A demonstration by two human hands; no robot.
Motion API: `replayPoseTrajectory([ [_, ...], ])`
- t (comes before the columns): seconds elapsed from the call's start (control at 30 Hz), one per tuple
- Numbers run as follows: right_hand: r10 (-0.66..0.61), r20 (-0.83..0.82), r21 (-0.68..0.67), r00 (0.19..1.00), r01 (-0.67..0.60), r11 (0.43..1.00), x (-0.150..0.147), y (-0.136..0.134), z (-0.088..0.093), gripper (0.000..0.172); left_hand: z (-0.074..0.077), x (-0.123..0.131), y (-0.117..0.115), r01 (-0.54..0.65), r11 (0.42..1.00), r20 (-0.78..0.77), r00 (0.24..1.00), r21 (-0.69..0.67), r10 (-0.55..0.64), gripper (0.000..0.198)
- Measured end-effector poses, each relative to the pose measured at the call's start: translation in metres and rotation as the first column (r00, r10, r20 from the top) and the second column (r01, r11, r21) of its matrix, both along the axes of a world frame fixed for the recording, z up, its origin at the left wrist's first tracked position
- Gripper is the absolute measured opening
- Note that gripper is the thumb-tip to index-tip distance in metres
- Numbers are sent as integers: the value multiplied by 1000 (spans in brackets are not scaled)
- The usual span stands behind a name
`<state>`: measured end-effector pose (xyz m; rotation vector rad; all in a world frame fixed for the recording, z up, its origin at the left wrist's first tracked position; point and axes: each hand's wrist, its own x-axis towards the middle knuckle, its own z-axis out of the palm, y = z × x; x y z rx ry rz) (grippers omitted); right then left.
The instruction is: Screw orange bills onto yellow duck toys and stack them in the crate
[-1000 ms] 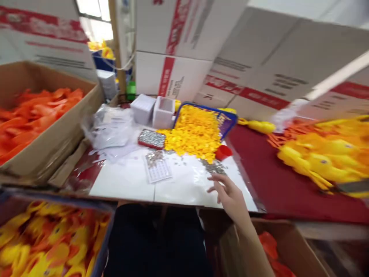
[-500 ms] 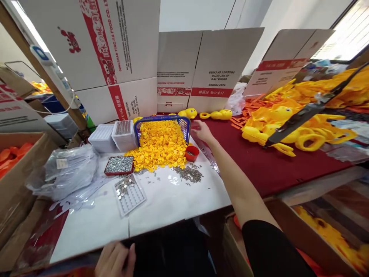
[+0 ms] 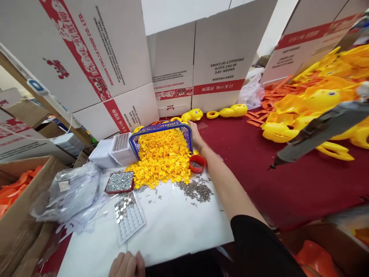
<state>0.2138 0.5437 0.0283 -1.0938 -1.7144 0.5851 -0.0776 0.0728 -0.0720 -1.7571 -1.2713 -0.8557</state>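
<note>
My right hand (image 3: 196,135) reaches along the right side of a blue plastic basket (image 3: 133,144), at its back corner. Its fingertips are mostly hidden, so I cannot tell whether they grip the rim. Small yellow plastic pieces (image 3: 161,157) fill the basket and spill out in front. By my right forearm is a red bowl (image 3: 197,164) of small metal parts, with loose screws (image 3: 197,190) scattered before it. Low at the table's front edge, my left hand (image 3: 127,265) rests with fingers curled and nothing visible in them. A white dimpled tray (image 3: 129,221) with silvery discs lies beyond it.
A red tray of metal parts (image 3: 119,182), stacked white trays (image 3: 122,148) and a plastic bag (image 3: 70,192) stand left. Yellow duck-like toys (image 3: 192,114) lie behind the basket. A screwdriver-like tool (image 3: 314,134) hangs at right. Cardboard panels (image 3: 219,61) wall the back.
My right hand has moved in closer to the basket's back right corner, and its fingers are now less visible. The view has shifted and turned. My left hand stays curled at the front edge.
</note>
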Motion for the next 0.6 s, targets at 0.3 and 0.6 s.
replayPoseTrajectory([
  [0.3, -431, -423, 275, 797, 566, 777, 28, -16, 107, 65, 19, 17, 3, 17, 1000, 106, 994, -3, -17, 31],
  [0.6, 552, -212, 274, 807, -493, 826, -34, -270, 194, 70, 50, 22, -5, 342, 938, 831, 538, -60, -144, 41],
])
